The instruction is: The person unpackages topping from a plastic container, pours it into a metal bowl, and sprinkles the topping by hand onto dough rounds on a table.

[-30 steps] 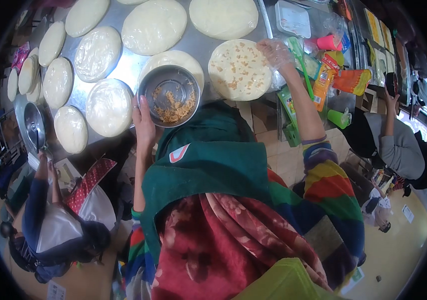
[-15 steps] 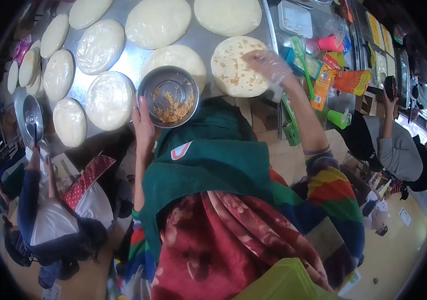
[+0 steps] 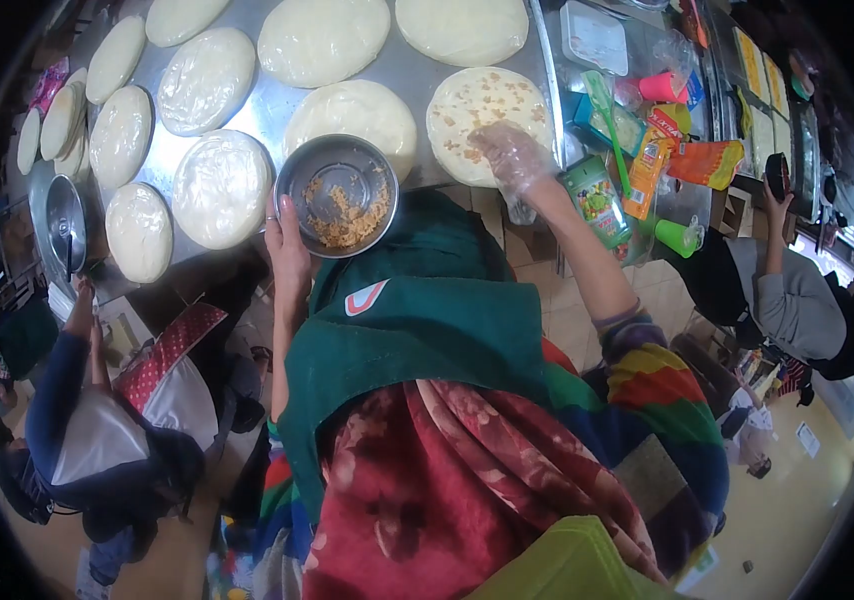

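Observation:
My left hand [image 3: 290, 250] is closed on the rim of a steel bowl [image 3: 296, 172], thumb over the near left edge. Orange-brown crumbly filling [image 3: 349, 222] lies in the bowl's bottom. My right hand [image 3: 509, 158], in a clear plastic glove, is over the lower right of a pale round dough sheet [image 3: 447, 150] dotted with brown bits. Its fingers are bent and drawn together; what they hold, if anything, is hidden. Another pale dough round [image 3: 352, 108] lies behind the bowl, partly covered by it.
Several film-covered dough rounds [image 3: 222, 190] lie on the metal table [image 3: 175, 100]. At right are a green-labelled jar [image 3: 595, 205], an orange packet [image 3: 649, 172] and a green cup [image 3: 679, 237]. A person [image 3: 112, 440] at left works near another steel bowl [image 3: 64, 215].
My right hand has moved slightly left and down over the dough sheet. The green-labelled jar behind it now shows more. My left hand and bowl stay almost still.

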A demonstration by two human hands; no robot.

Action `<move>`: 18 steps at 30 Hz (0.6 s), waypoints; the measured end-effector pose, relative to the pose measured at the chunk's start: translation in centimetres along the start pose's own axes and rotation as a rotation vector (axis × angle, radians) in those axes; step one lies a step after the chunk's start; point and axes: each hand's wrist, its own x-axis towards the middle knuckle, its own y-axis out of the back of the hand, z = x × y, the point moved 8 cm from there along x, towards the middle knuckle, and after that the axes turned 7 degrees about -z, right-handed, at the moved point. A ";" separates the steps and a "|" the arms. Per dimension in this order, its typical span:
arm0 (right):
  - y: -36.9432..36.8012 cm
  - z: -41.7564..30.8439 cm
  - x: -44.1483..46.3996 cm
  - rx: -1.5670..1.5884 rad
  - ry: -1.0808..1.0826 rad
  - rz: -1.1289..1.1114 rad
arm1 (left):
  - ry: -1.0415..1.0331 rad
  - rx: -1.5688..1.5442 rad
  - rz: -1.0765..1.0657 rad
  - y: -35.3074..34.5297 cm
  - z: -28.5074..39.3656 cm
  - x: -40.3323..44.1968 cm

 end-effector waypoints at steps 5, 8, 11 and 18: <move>-0.8 -0.7 -4.1 -0.166 0.005 0.043 | -0.022 0.007 -0.024 -1.2 1.5 -0.8; -2.0 -0.1 -5.4 -0.200 0.048 0.111 | -0.024 0.039 -0.044 -1.6 1.6 -1.0; -2.4 -0.1 -5.8 -0.195 0.060 0.132 | -0.048 0.083 -0.074 -1.9 1.7 -0.8; -1.3 -0.8 -6.2 -0.258 0.100 0.192 | -0.050 0.087 -0.090 -1.9 1.2 -0.1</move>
